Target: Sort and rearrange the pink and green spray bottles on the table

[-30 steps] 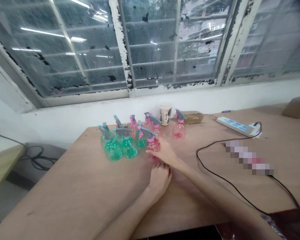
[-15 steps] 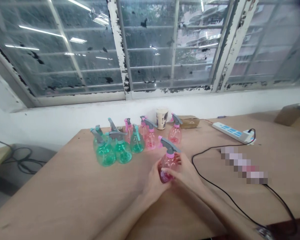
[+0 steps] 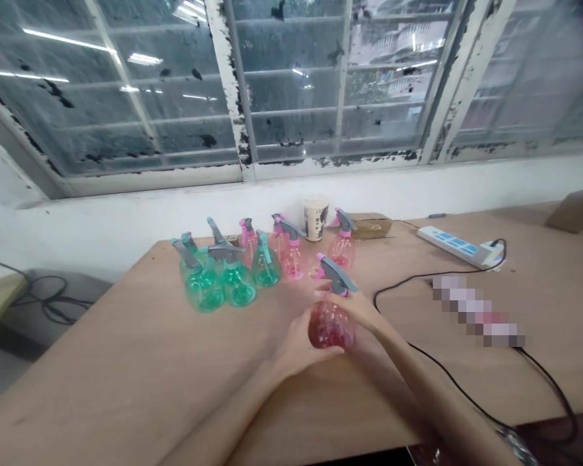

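Note:
A clear pink spray bottle (image 3: pixel 334 325) with a grey and pink trigger head is between my hands, slightly tilted. My left hand (image 3: pixel 298 343) wraps the left side and base of its body, thumb along the front. Around the neck, just below the trigger head, my right hand (image 3: pixel 352 306) closes from the right. Beyond them stand several other pink spray bottles (image 3: pixel 292 260), one near the cup at the back. To the left, several green spray bottles (image 3: pixel 238 285) with grey or teal heads form a close group.
A paper cup (image 3: pixel 315 220) and a cardboard piece (image 3: pixel 369 226) are by the wall. At right lie a white power strip (image 3: pixel 459 247), a black cable (image 3: pixel 442 369) and a blurred-out object (image 3: pixel 476 312). A cardboard box (image 3: pixel 576 210) sits far right.
My right hand has moved up from the pink bottle's body to its neck. My left hand still holds the body. The view has tilted slightly down.

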Tool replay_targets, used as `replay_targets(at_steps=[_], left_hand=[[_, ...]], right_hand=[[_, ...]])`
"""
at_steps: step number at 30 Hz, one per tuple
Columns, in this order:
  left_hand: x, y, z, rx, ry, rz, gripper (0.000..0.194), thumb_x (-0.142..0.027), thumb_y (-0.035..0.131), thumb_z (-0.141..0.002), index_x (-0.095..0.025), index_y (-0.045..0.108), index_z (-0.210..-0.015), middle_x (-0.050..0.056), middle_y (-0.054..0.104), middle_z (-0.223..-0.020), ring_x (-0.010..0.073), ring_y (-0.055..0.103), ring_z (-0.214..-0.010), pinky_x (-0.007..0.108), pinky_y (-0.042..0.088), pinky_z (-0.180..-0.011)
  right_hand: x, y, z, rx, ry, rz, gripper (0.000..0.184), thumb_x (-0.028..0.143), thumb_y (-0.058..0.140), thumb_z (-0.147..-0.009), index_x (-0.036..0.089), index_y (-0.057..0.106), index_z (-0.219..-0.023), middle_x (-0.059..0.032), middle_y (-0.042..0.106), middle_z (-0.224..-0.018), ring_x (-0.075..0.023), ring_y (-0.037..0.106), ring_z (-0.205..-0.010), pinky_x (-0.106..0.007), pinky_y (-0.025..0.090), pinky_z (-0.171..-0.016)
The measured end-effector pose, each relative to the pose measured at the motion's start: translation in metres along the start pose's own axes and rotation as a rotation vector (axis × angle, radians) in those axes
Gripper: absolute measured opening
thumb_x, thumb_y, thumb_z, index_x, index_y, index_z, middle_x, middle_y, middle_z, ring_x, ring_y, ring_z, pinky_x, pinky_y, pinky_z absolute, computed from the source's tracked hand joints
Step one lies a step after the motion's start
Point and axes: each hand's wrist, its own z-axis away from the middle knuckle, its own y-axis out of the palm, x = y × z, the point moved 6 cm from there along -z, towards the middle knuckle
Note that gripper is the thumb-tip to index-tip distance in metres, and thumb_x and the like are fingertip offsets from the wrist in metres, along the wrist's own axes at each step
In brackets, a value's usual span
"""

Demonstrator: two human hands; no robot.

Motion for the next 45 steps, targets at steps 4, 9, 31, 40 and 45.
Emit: replay_targets(at_steps=[4,9,31,40,45], left_hand=[[0.001,-0.001,-0.003,0.076,0.083,0.073,0.072,-0.048,0.069,-0.072,-0.027,0.044,-0.136,0.009,0.059,-0.130,0.0296,0.055,-0.119,0.045,0.047,-0.096],[0.028,-0.009,-0.011,-0.057,-0.064,0.096,0.046,-0.047,0.040,-0.092,-0.022,0.048,-0.130,0.007,0.069,-0.110,0.0205,0.064,-0.101,0.037,0.047,-0.091],[0.052,-0.006,-0.024,-0.153,-0.064,-0.665,0.041,-0.035,0.042,-0.093,-0.011,0.056,-0.123,0.016,0.051,-0.138,0.0318,0.043,-0.129,0.048,0.038,-0.105],[0.051,-0.006,-0.024,-0.153,-0.044,-0.668,0.043,-0.034,0.041,-0.093,-0.010,0.056,-0.124,0.018,0.053,-0.136,0.0318,0.045,-0.128,0.048,0.037,-0.106],[0.053,-0.004,-0.025,-0.129,-0.055,-0.676,0.044,-0.034,0.039,-0.093,-0.008,0.056,-0.125,0.018,0.051,-0.138,0.0325,0.043,-0.130,0.048,0.036,-0.107]], right_hand=[[-0.001,-0.008,-0.002,0.011,0.000,0.019,0.024,0.040,0.068,-0.069,0.021,0.065,-0.085,-0.0041,0.072,-0.087,-0.0245,0.066,-0.086,-0.041,0.052,-0.083],[0.001,-0.027,-0.002,-0.002,-0.104,0.136,0.023,0.027,0.056,-0.069,0.023,0.067,-0.088,-0.0031,0.072,-0.089,-0.0228,0.065,-0.087,-0.039,0.050,-0.085],[-0.027,-0.047,-0.005,-0.241,-0.047,0.175,0.021,0.042,0.061,-0.072,0.022,0.059,-0.078,-0.0021,0.064,-0.074,-0.0197,0.059,-0.070,-0.036,0.049,-0.072],[-0.024,-0.048,-0.003,-0.253,-0.044,0.169,0.019,0.042,0.060,-0.069,0.023,0.058,-0.074,-0.0008,0.063,-0.071,-0.0187,0.058,-0.067,-0.034,0.050,-0.068],[-0.019,-0.046,-0.002,-0.232,-0.038,0.180,0.018,0.041,0.057,-0.069,0.024,0.057,-0.076,-0.0014,0.062,-0.073,-0.0199,0.059,-0.069,-0.035,0.049,-0.070]])
